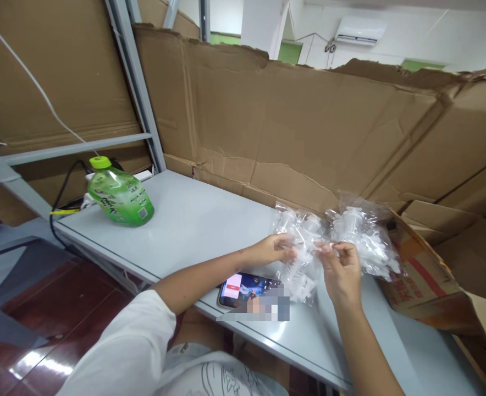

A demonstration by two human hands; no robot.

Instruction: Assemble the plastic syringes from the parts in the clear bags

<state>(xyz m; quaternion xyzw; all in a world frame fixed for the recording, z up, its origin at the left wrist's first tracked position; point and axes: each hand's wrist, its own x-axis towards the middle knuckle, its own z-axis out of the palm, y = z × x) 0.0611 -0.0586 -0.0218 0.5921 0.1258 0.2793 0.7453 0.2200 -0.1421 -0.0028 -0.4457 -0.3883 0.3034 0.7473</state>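
A clear plastic bag (298, 278) with white plastic parts in it lies on the grey table in front of me. My left hand (274, 248) grips the bag from the left, thumb and fingers closed on the film. From the right, my right hand (342, 269) pinches the bag's edge between thumb and forefinger. Just behind my right hand rests a second clear bag (366, 236), also full of white plastic parts. The exact shape of the parts is blurred by the shiny film.
A phone (247, 294) with a lit screen lies at the table's (185, 220) front edge. At the left end stands a big green bottle (121, 195). Cardboard sheets (288, 121) wall off the back, and an open cardboard box (420, 275) stands at the right.
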